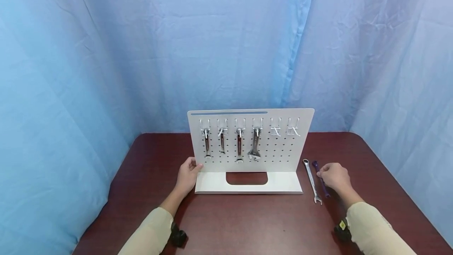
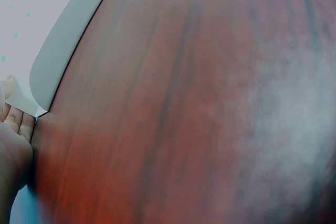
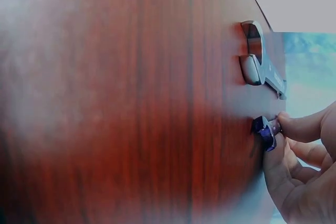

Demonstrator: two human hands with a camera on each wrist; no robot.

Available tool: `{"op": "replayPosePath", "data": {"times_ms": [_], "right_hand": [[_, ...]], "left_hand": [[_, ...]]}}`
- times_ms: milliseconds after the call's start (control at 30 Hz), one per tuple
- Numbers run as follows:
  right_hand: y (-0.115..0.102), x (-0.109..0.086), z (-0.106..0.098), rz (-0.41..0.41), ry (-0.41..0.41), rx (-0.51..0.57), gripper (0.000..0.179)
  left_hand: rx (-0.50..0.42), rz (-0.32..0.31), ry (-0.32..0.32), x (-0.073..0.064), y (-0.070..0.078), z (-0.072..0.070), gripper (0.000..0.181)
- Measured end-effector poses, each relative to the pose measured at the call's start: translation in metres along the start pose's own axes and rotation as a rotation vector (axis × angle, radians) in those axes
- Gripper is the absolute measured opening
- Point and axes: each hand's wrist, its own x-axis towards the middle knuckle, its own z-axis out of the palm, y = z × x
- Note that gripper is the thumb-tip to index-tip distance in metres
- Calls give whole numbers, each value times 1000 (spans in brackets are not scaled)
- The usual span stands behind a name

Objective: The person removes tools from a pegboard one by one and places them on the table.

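Observation:
My left hand (image 1: 187, 174) holds the left edge of a white pegboard stand (image 1: 283, 182), thumb on its front face and fingers behind. On the right, my right hand (image 1: 334, 175) pinches a purple combination wrench (image 1: 324, 189) by its shank between thumb and fingers. Its purple open end (image 3: 266, 134) shows close over the tabletop in the right wrist view. Just left of it lies a silver combination wrench (image 1: 311, 178), open end toward me.
Three wrenches, including a small one (image 1: 222, 143), and an adjustable wrench (image 1: 255, 143) hang from the board's left hooks. Two bare hooks (image 1: 275, 130) are at its right. A dark red wooden table (image 1: 240, 223) lies beneath; blue curtains (image 1: 212, 50) surround it.

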Motion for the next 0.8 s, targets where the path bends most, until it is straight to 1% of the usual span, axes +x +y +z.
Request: {"op": "replayPosePath", "data": {"times_ms": [167,233,333,400,500,567,667,800], "right_hand": [[-2,-2,0,13,2,4,17],[-3,-3,-1,10,22,3,18],[-8,-7,-1,-5,86,13,20],[-14,-10,0,-38,160,30,21],[-32,-16,2,-122,259,75,19],[-49,-22,4,-190,295,115,17],[-77,-31,6,-275,308,176,14],[-110,-42,8,-354,271,245,13]], "left_hand": [[8,1,2,0,1,0,12],[13,4,1,0,1,0,11],[16,0,0,0,2,0,11],[20,1,-3,0,1,1,11],[15,1,-2,1,1,0,10],[6,5,0,1,0,0,10],[-2,9,-2,1,-1,0,10],[22,3,-2,-1,-1,0,11]]}}
